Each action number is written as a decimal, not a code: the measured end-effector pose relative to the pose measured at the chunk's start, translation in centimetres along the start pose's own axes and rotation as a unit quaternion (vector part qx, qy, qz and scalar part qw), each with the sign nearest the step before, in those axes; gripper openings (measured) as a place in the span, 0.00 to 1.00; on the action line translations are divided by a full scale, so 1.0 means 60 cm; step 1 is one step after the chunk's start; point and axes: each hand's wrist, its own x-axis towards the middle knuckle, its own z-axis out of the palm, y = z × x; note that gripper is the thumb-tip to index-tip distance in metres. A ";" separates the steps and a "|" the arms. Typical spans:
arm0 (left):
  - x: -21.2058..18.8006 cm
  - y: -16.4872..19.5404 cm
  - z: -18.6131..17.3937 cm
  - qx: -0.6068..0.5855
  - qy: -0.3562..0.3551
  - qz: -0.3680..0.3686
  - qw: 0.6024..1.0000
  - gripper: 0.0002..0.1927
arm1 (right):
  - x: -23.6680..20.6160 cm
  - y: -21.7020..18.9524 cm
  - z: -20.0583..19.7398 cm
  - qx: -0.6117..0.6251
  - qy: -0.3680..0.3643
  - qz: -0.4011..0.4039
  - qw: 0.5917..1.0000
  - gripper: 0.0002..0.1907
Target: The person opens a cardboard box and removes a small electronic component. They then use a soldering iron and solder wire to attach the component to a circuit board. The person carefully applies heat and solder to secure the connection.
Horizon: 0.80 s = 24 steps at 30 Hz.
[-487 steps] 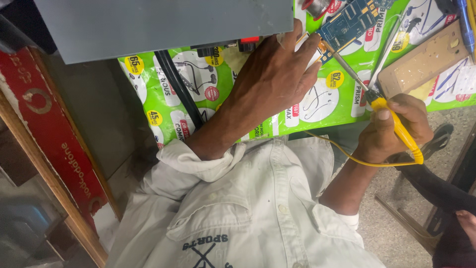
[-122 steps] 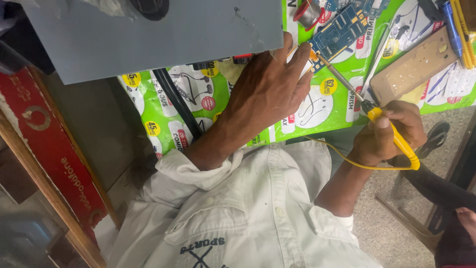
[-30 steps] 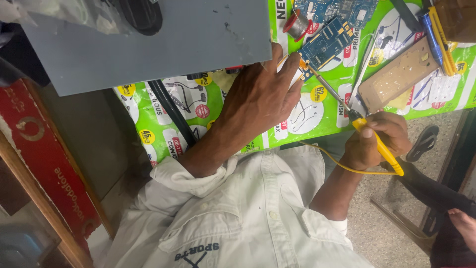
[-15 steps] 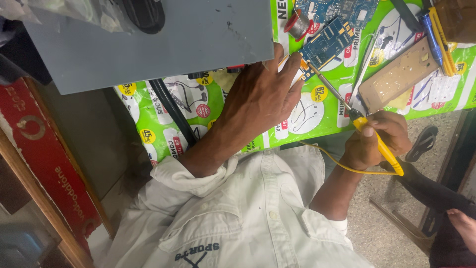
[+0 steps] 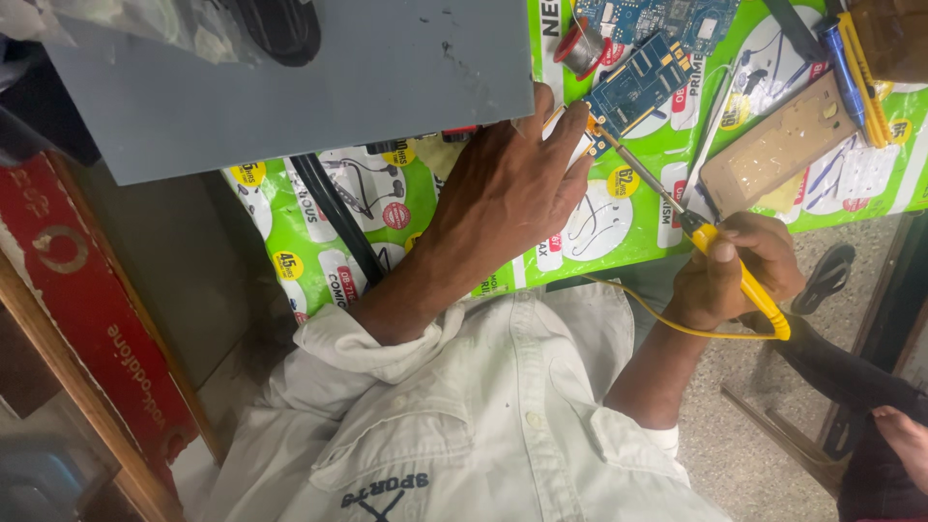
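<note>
the right hand (image 5: 737, 271) grips a yellow-handled soldering iron (image 5: 744, 285), its tip touching the blue rectangular circuit board (image 5: 640, 87) far on the green printed table (image 5: 619, 222). the left hand (image 5: 507, 188) lies flat, fingers pinning the board's near corner.

Workbench top covered by a green printed sheet (image 5: 628, 227) — lying straight on it are a blue circuit board (image 5: 640, 85), a tan phone back cover (image 5: 785, 143), a solder spool (image 5: 583, 50) and a grey panel (image 5: 319, 87) — a black cable (image 5: 333, 217) crosses the left part.
</note>
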 end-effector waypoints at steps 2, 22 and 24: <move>-0.001 0.000 0.001 0.000 0.000 -0.001 1.000 0.24 | 0.001 -0.002 0.002 -0.003 0.002 0.000 1.000 0.10; -0.003 0.002 -0.002 -0.013 0.021 0.011 1.000 0.24 | -0.001 0.002 -0.001 0.003 0.013 0.001 1.000 0.10; -0.003 0.001 -0.002 -0.019 0.011 0.006 1.000 0.24 | -0.001 0.001 -0.001 -0.003 0.012 0.002 1.000 0.10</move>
